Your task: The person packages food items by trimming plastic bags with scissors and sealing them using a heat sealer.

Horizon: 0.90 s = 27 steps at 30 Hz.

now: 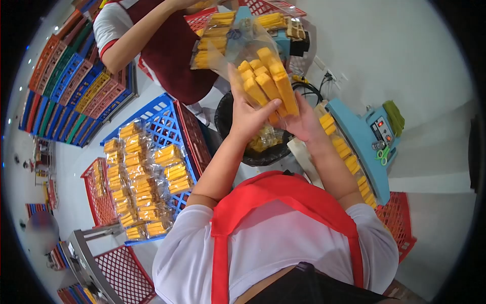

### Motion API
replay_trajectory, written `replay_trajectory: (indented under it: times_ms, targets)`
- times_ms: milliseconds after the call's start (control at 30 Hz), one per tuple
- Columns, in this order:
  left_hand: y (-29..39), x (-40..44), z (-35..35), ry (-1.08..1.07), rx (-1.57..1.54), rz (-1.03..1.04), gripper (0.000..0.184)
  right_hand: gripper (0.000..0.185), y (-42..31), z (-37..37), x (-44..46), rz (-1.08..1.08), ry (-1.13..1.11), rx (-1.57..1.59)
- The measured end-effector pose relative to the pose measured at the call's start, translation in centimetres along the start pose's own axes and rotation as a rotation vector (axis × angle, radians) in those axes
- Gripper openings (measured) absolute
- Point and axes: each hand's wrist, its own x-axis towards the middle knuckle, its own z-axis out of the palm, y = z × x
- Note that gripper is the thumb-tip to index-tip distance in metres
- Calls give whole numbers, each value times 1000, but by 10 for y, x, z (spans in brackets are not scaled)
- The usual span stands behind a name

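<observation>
A clear plastic bag of yellow sticks point(264, 83) is held up between my two hands. My left hand point(249, 114) grips its left side, the thumb lying across the lower front. Against the bag's lower right side is my right hand point(305, 119), its fingers partly hidden behind the bag. The upper part of the bag stands loose above the sticks. Below the bag is a black-lined bin point(225, 119) with yellowish scraps and plastic inside. To the right, a blue sealing machine point(354, 137) has a row of yellow sticks point(349, 159) along its near edge.
On the left, a blue crate point(159, 111) holds many filled bags point(136, 172). A co-worker in a dark red apron point(174, 50) stands at the upper left, near more bags point(215, 40). Green scissors point(383, 155) lie on the machine. Red crates point(397, 220) stand lower right and left.
</observation>
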Motion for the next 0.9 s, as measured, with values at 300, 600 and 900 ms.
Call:
replay_trajectory:
  times_ms: [300, 600, 900]
  targets:
    - [-17, -42, -61, 129, -382, -580, 53, 52, 39, 36, 20, -28, 9, -853]
    - [-52, -125, -111, 516, -632, -1011, 39, 43, 113, 11, 47, 471, -21, -595]
    - [-29, -131, -115, 795, -419, -1005, 34, 43, 131, 4, 67, 517, -88, -603]
